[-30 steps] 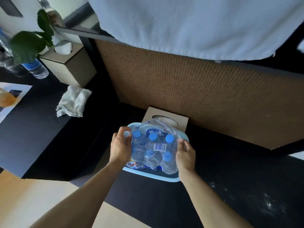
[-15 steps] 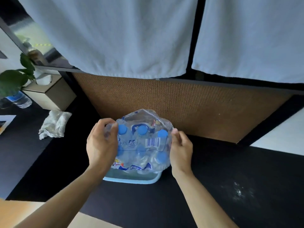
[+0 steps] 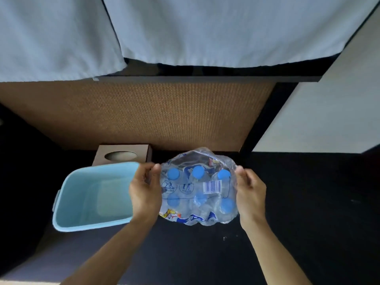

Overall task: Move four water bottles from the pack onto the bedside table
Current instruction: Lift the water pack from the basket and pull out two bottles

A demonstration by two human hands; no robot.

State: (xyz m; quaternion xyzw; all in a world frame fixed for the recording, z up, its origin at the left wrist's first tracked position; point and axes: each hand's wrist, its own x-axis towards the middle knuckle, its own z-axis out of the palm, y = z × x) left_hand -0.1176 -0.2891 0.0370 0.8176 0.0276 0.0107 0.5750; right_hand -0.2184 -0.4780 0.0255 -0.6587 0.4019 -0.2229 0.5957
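Left hand [image 3: 145, 195] and right hand [image 3: 249, 194] clamp the pack [image 3: 198, 187] from either side, held between them over the dark tabletop [image 3: 308, 202]. Bin [image 3: 67, 202] sits just beyond the left hand. Wrap looks unopened; all four bottles remain to place.

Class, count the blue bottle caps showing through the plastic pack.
6: three in the far row, three in the near row. More may be hidden underneath.

Pack [image 3: 198, 188] lifted out of blue bin [image 3: 92, 194], now right of it.
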